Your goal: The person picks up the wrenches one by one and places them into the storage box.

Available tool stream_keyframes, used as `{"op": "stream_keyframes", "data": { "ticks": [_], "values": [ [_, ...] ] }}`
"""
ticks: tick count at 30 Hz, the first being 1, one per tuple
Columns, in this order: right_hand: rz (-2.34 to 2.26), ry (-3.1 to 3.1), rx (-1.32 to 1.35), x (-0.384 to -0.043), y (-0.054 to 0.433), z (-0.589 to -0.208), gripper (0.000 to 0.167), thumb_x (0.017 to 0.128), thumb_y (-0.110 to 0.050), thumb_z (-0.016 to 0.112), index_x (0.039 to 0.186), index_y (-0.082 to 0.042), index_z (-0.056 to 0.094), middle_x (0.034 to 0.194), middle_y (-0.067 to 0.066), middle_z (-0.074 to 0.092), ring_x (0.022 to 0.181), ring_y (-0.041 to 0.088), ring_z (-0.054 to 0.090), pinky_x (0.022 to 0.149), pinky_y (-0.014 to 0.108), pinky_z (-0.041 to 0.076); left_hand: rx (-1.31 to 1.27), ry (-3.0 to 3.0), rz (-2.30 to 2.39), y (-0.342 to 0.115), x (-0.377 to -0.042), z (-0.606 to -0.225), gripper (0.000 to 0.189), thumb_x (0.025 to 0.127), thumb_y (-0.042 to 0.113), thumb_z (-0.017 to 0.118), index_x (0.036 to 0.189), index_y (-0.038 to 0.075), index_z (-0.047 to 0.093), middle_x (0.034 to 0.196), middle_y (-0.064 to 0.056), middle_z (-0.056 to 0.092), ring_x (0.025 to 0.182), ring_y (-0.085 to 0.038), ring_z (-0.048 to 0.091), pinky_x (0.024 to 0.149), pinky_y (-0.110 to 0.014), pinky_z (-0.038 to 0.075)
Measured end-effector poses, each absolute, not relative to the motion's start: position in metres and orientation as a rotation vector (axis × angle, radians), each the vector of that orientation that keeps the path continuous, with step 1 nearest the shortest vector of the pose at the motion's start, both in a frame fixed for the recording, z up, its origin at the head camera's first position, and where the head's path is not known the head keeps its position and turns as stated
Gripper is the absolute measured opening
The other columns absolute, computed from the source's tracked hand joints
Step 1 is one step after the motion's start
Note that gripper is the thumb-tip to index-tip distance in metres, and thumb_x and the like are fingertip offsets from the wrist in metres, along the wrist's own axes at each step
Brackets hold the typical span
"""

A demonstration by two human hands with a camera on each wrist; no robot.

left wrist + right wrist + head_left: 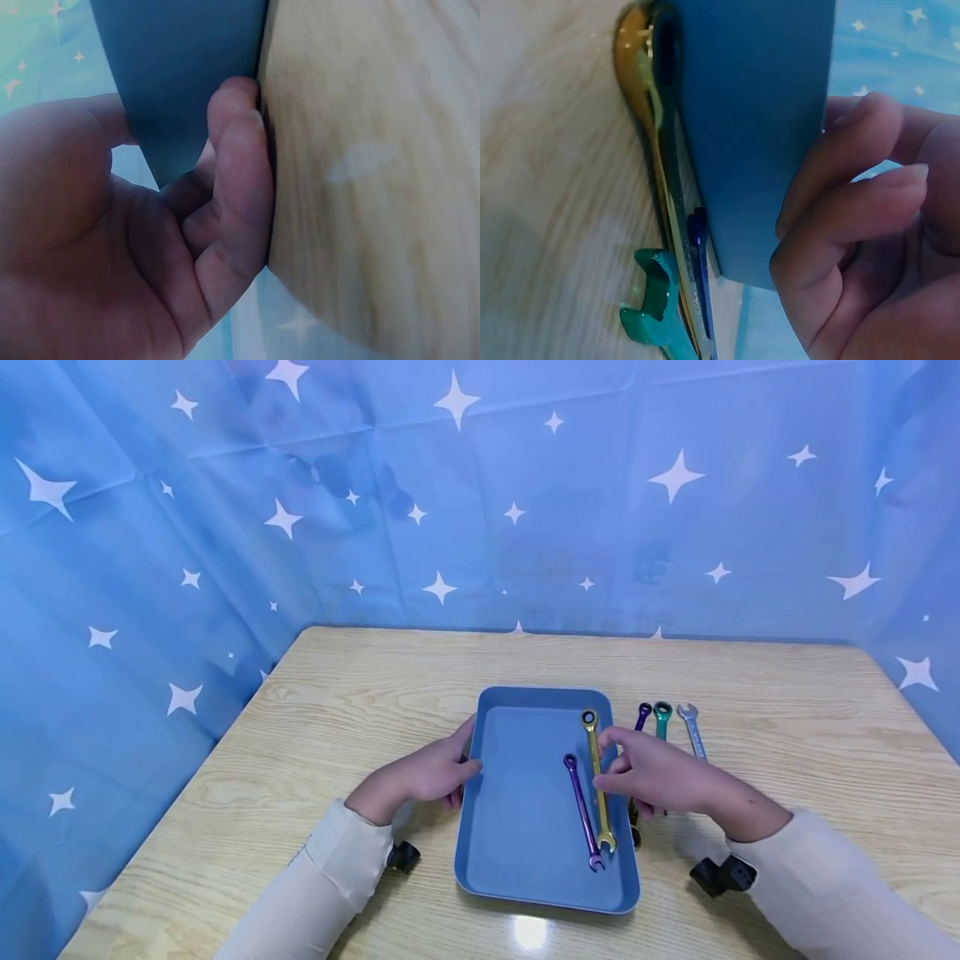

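Pale sleeves (pixel 315 885) reach in around a blue tray (pixel 517 827) of wrenches

Shallow and round-cornered, the tray sits low in the centre of the frame, a glossy gold wrench (pixel 602 814) and a slimmer, shorter purple wrench (pixel 582 808) lying towards its right wall. At its left rim the left hand (pixel 431 770) pinches, thumb over the edge, fingers outside. The right hand (pixel 656 772) bends at the right rim; whether its fingers hold the gold wrench, I cannot tell. Smooth wood grain covers the counter (pixel 390 693); creased, star-printed blue cloth (pixel 525 543) hangs behind. Right of the tray, the right hand partly hides a second purple wrench (pixel 640 723), a teal wrench (pixel 662 727) and a silver wrench (pixel 695 735). A brownish-gold wrench (pixel 634 71) lies just beside the tray, its lower end hard to make out
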State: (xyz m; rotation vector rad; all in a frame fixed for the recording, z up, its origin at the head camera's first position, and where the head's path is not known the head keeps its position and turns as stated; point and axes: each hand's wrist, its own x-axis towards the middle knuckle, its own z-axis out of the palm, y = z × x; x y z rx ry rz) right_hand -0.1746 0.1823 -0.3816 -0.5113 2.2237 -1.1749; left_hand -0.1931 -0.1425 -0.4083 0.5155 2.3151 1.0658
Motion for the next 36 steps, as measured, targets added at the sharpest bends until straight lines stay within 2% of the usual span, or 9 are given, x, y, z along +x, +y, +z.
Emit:
{"op": "stream_keyframes", "data": {
  "ticks": [5,8,11,16,18,21,29,33,36],
  "values": [
    [-1.108,2.319,-0.502,-0.177,0.176,-0.385,0.026,0.099,-0.015,0.062,0.113,-0.003,0.044,0.064,0.004,0.062,0.041,0.025,0.054,0.037,0.026,0.039,0.518,2.317,1.06,-0.143,-0.194,-0.409,0.077,0.107,0.017,0.041,0.161,0.029,-0.013,0.059,-0.012,0.065,0.049,-0.026,0.063,0.053,-0.04,0.057],
    [-1.079,2.364,-0.497,-0.178,0.171,-0.387,0.024,0.099,-0.014,0.062,0.113,-0.003,0.046,0.071,0.005,0.069,0.04,0.021,0.054,0.039,0.03,0.045,0.519,2.322,1.06,-0.143,-0.194,-0.409,0.077,0.107,0.017,0.041,0.161,0.029,-0.013,0.06,-0.013,0.065,0.049,-0.027,0.063,0.053,-0.04,0.057],
    [-1.061,2.39,-0.48,-0.18,0.167,-0.389,0.021,0.099,-0.013,0.061,0.112,-0.003,0.047,0.066,0.002,0.064,0.039,0.017,0.053,0.04,0.034,0.049,0.518,2.323,1.063,-0.144,-0.194,-0.409,0.077,0.107,0.017,0.041,0.16,0.029,-0.013,0.059,-0.013,0.065,0.049,-0.027,0.063,0.052,-0.04,0.057],
    [-1.028,2.422,-0.47,-0.182,0.164,-0.391,0.017,0.098,-0.01,0.061,0.106,-0.003,0.048,0.053,-0.003,0.041,0.036,0.014,0.05,0.04,0.038,0.05,0.514,2.323,1.062,-0.143,-0.193,-0.409,0.076,0.107,0.017,0.04,0.161,0.029,-0.013,0.059,-0.013,0.065,0.049,-0.026,0.063,0.053,-0.04,0.057],
    [-1.006,2.432,-0.474,-0.182,0.162,-0.391,0.015,0.098,-0.01,0.061,0.103,-0.003,0.048,0.052,-0.004,0.038,0.035,0.014,0.05,0.04,0.038,0.05,0.512,2.322,1.063,-0.143,-0.193,-0.409,0.076,0.107,0.017,0.04,0.161,0.029,-0.012,0.06,-0.013,0.064,0.049,-0.026,0.063,0.053,-0.04,0.057],
    [-0.967,2.44,-0.476,-0.183,0.16,-0.392,0.013,0.098,-0.011,0.06,0.098,-0.004,0.048,0.051,-0.002,0.043,0.035,0.014,0.049,0.041,0.037,0.05,0.515,2.319,1.066,-0.143,-0.193,-0.409,0.076,0.106,0.016,0.039,0.161,0.029,-0.011,0.06,-0.013,0.064,0.049,-0.026,0.063,0.052,-0.04,0.057],
    [-0.877,2.465,-0.504,-0.186,0.158,-0.394,0.014,0.098,-0.013,0.062,0.096,-0.005,0.05,0.054,-0.003,0.049,0.042,0.009,0.037,0.042,0.023,0.033,0.532,2.312,1.076,-0.142,-0.193,-0.41,0.075,0.105,0.013,0.038,0.161,0.031,-0.009,0.06,-0.014,0.064,0.048,-0.027,0.062,0.051,-0.041,0.057],
    [-0.857,2.456,-0.507,-0.187,0.158,-0.393,0.015,0.098,-0.015,0.062,0.098,-0.005,0.051,0.057,0.001,0.061,0.042,0.009,0.039,0.043,0.025,0.033,0.53,2.314,1.07,-0.142,-0.193,-0.409,0.075,0.105,0.014,0.038,0.161,0.032,-0.01,0.06,-0.013,0.064,0.049,-0.027,0.062,0.051,-0.041,0.056],
    [-0.848,2.455,-0.501,-0.187,0.158,-0.393,0.015,0.099,-0.015,0.062,0.099,-0.005,0.051,0.058,0.002,0.063,0.042,0.01,0.037,0.044,0.025,0.033,0.525,2.318,1.062,-0.142,-0.193,-0.409,0.075,0.105,0.015,0.038,0.161,0.031,-0.009,0.06,-0.013,0.064,0.049,-0.027,0.062,0.051,-0.041,0.057]
  ]
}}
